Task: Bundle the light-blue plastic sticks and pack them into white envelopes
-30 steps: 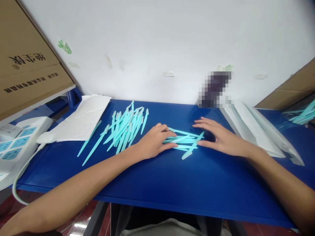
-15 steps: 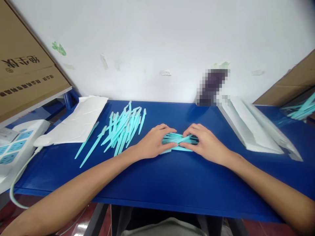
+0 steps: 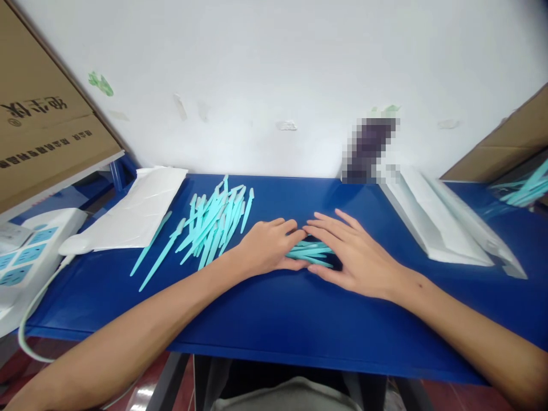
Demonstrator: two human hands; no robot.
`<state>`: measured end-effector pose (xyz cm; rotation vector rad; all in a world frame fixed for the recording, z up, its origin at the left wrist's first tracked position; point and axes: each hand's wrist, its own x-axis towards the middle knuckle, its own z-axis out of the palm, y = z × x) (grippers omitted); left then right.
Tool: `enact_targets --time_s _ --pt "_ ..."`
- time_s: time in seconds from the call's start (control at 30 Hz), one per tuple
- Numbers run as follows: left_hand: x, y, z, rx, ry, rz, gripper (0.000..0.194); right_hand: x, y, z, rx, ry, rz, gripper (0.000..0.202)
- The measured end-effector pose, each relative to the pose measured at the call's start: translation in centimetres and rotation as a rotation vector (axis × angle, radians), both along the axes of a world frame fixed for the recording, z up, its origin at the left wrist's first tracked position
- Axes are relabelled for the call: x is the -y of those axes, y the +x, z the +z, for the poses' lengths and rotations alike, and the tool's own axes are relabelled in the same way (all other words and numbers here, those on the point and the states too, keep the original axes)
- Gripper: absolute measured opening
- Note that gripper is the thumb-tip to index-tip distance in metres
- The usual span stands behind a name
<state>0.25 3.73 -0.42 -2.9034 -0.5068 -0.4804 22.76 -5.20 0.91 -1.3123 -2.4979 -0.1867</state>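
A small bundle of teal eyebrow razors [image 3: 312, 251] lies on the blue table in front of me, partly covered by my hands. My left hand [image 3: 272, 246] is curled round its left end, thumb at the near side and fingers at the far side. Over the right end, my right hand [image 3: 349, 251] is open with its fingers spread, thumb near the bundle's close edge. Whether the right fingertips touch the razors I cannot tell. To the left is a loose pile of the same razors [image 3: 214, 220], thin tapered handles with pale capped ends.
White plastic bags lie at the left [image 3: 137, 205] and right [image 3: 440, 222] of the blue table [image 3: 274, 319]. A power strip [image 3: 38, 251] with a cable is at the far left. Cardboard boxes [image 3: 47, 114] flank the table, and a white wall [image 3: 257, 85] rises behind.
My right hand has loosened from its pinch on the bundle and spread its fingers. My left hand stays curled at the left end. The loose pile is unchanged.
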Motion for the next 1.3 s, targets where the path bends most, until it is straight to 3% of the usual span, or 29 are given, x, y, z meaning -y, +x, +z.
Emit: enact_targets --time_s 0.1,0.3,0.43,0.5,0.57,0.67,0.73,0.8,0.87,1.07,1.3 --pt "-0.3 0.1 -0.1 0.062 0.006 -0.010 0.062 0.0 0.4 -0.4 0.026 -0.043 -0.008 0.068" --pt "0.2 -0.8 1.4 0.135 -0.088 -0.035 0.059 -1.0 1.3 -0.9 -0.009 -0.049 0.033 0.042" --pt "0.5 -2.3 2.4 0.169 -0.009 0.036 0.037 -1.5 1.9 -0.9 0.023 0.011 0.023 0.038" --pt "0.6 -2.9 2.8 0.174 -0.017 0.085 0.043 -1.7 2.2 -1.1 0.042 0.017 -0.018 0.039" --pt "0.7 -3.3 3.3 0.150 -0.093 0.137 0.045 -1.8 2.6 -1.2 0.044 -0.006 -0.072 0.040" --pt "1.0 -3.8 4.1 0.041 -0.223 0.192 0.028 -1.8 2.9 -1.3 0.004 -0.071 -0.122 0.041" --pt "1.1 -3.9 4.3 -0.085 -0.258 0.215 0.044 -1.7 3.0 -1.2 -0.042 -0.125 -0.107 0.044" --pt "1.2 -4.0 4.2 -0.195 -0.283 0.235 0.060 -1.6 3.0 -1.0 -0.093 -0.182 -0.071 0.050" --pt "1.0 -3.9 3.8 -0.225 -0.300 0.247 0.063 -1.5 3.0 -0.9 -0.133 -0.238 -0.033 0.057" --pt "0.5 -3.3 1.7 -0.101 -0.222 0.211 0.047 -1.0 2.6 -0.6 -0.072 -0.348 -0.040 0.062" --pt "0.4 -2.9 0.8 0.025 -0.095 0.157 0.038 -0.1 1.4 0.1 0.030 -0.290 -0.002 0.065"
